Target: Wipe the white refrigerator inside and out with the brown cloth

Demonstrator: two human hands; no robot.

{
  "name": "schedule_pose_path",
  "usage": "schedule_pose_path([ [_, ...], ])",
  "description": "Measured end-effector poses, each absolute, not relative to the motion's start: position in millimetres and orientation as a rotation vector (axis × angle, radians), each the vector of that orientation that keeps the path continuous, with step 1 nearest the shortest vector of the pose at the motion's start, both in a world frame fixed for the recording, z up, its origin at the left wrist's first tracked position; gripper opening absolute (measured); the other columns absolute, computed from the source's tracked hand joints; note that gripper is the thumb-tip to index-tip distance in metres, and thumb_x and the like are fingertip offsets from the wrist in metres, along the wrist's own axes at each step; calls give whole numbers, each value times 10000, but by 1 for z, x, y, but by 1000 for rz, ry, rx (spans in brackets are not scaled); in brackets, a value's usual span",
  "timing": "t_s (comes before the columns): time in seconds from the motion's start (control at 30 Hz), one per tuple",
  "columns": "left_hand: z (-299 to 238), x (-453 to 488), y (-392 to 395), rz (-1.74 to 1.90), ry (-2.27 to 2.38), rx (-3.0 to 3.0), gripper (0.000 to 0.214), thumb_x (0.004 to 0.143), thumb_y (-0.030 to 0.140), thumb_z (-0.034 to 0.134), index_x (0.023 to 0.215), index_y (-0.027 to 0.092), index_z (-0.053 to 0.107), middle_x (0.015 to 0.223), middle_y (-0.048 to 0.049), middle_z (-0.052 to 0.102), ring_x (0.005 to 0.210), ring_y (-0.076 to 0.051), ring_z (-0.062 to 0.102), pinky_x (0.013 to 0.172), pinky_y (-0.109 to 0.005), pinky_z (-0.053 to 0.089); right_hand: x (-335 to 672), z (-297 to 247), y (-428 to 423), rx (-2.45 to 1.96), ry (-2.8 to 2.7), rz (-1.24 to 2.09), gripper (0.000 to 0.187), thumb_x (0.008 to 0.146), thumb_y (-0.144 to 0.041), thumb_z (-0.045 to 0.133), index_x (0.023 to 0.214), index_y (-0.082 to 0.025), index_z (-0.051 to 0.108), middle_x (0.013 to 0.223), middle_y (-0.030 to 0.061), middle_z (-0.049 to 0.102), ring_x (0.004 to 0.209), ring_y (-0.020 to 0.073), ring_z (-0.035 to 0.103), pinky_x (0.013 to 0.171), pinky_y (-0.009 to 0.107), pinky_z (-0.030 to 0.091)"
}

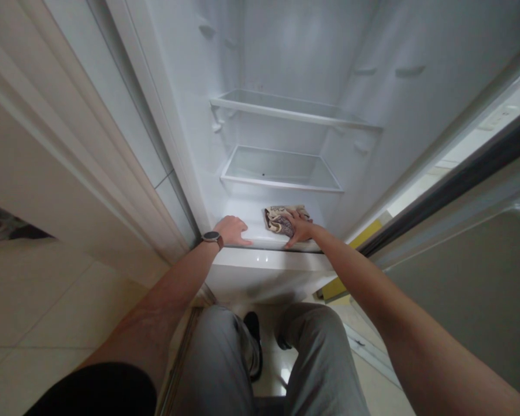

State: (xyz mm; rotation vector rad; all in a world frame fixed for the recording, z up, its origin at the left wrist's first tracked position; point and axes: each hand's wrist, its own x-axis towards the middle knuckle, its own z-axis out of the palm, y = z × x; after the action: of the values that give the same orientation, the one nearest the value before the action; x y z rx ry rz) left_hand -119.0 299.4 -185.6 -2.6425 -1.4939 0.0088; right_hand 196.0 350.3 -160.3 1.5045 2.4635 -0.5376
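Note:
A patterned beige and dark purple-brown cloth (281, 218) lies bunched on the refrigerator's white floor (253, 222). My right hand (300, 226) grips it from the right, fingers over the fabric and thumb toward the front edge. Part of the cloth is hidden under the palm. At the left end of the same floor rests my left hand (233, 230), holding nothing, its thumb and fingers apart near the front lip. A watch (211, 237) is strapped on my left wrist.
Above the hands sit a lower glass shelf (281, 167) and an upper glass shelf (294, 107) with white rims. The opened refrigerator door (472, 277) stands at the right. A wooden frame (91, 133) flanks the left. My knees are close to the front.

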Motion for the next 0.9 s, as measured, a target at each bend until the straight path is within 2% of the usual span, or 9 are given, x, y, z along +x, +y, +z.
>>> schedule_pose_path([
  [0.2, -188, -119, 300, 11, -1519, -2659, 570, 803, 751, 573, 745, 212, 748, 846, -121, 753, 817, -267, 681, 698, -336, 383, 196, -163, 351, 1504, 2483, -489, 1510, 387, -738, 915, 1642, -420, 138, 1734, 73, -69, 1553, 530, -33, 1097, 841, 211],
  [0.4, -187, -119, 300, -4, -1515, -2666, 590, 800, 768, 568, 736, 207, 737, 849, -119, 755, 812, -258, 682, 690, -328, 377, 196, -163, 351, 1505, 2487, -489, 1495, 399, -745, 906, 1640, -424, 138, 1734, 78, -58, 1549, 537, -16, 1087, 846, 218],
  [0.53, -187, -119, 300, -26, -1514, -2655, 582, 799, 764, 570, 717, 210, 726, 831, -110, 754, 805, -256, 681, 678, -328, 370, 197, -163, 351, 1501, 2496, -502, 1479, 398, -742, 903, 1633, -443, 145, 1734, 65, -60, 1551, 534, -29, 1091, 845, 215],
  [0.73, -187, -119, 299, -69, -1516, -2666, 597, 787, 774, 570, 656, 203, 689, 787, -111, 742, 763, -257, 673, 654, -337, 349, 196, -161, 350, 1516, 2471, -514, 1513, 391, -710, 913, 1646, -415, 121, 1733, 72, -61, 1549, 541, -40, 1109, 838, 193],
  [0.9, -186, -119, 299, -60, -1515, -2664, 587, 783, 766, 576, 643, 204, 671, 776, -99, 740, 751, -237, 667, 639, -326, 335, 196, -162, 350, 1521, 2481, -514, 1504, 389, -744, 905, 1638, -448, 121, 1735, 52, -63, 1553, 531, -63, 1118, 829, 191],
])
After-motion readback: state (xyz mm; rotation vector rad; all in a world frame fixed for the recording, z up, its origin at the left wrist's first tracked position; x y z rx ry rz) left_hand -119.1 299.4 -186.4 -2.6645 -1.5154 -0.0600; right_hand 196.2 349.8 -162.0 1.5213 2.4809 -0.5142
